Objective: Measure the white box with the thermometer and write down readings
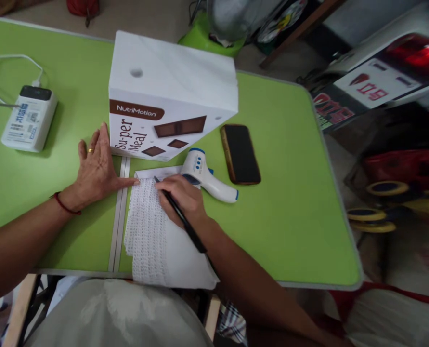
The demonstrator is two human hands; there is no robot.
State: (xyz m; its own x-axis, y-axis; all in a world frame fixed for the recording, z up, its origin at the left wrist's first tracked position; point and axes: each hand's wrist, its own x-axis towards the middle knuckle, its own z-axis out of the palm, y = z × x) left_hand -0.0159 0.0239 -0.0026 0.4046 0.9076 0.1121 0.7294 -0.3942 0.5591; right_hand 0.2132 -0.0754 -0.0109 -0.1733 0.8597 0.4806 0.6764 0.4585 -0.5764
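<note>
A black pen point(185, 222) is gripped in my right hand point(184, 198), its tip on a sheet of paper point(185, 258) covered on the left with columns of handwriting. My left hand point(96, 171) lies flat on the green table with fingers spread, its thumb touching the paper's upper left edge. A white NutriMotion box point(171, 86) stands just beyond both hands. Beside my right hand rests a white and blue infrared thermometer point(209, 177), partly overlapping the paper's top. The paper's right part is partly covered by my right forearm.
On the green table point(290, 202), a smartphone point(240, 154) lies right of the thermometer. A white power bank point(30, 118) with a cable plugged in sits at the left. A metal seam point(118, 231) crosses the tabletop. Past the right edge are a red-lit vehicle point(412, 58) and yellow-rimmed items point(371, 219).
</note>
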